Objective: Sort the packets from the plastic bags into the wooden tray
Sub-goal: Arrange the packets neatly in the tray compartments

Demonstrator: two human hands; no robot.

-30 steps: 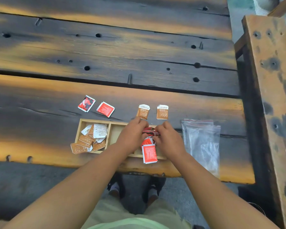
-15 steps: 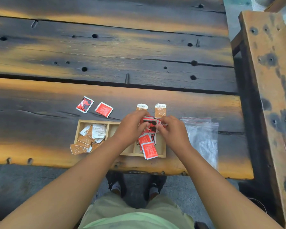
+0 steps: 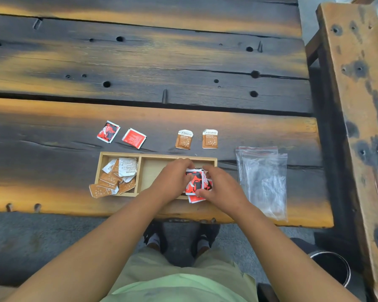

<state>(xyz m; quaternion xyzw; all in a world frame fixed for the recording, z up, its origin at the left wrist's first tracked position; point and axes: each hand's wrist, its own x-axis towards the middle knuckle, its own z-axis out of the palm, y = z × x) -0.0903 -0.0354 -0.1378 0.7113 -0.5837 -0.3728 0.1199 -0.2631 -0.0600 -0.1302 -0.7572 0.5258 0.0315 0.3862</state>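
A wooden tray (image 3: pixel 144 155) with three compartments lies near the table's front edge. Its left compartment holds several brown packets (image 3: pixel 115 178), one hanging over the front rim. My left hand (image 3: pixel 172 179) and my right hand (image 3: pixel 222 187) together grip a stack of red packets (image 3: pixel 194 180) low over the right compartment. Another red packet (image 3: pixel 194 199) sticks out over the tray's front rim under my hands. Beyond the tray lie two red packets (image 3: pixel 108 131) and two brown packets (image 3: pixel 184 139) on the table. Two clear plastic bags (image 3: pixel 263 179) lie flat to the right of the tray.
The table is dark weathered planks (image 3: pixel 140 62) with holes and gaps. A wooden bench or beam (image 3: pixel 358 105) stands along the right side. A dark round bucket (image 3: pixel 332 267) sits on the floor at lower right. My legs and feet are below the table edge.
Both hands carried the stack of red packets from above the tray's far rim down and nearer, into the right compartment. The two brown packets beyond the tray are uncovered again.
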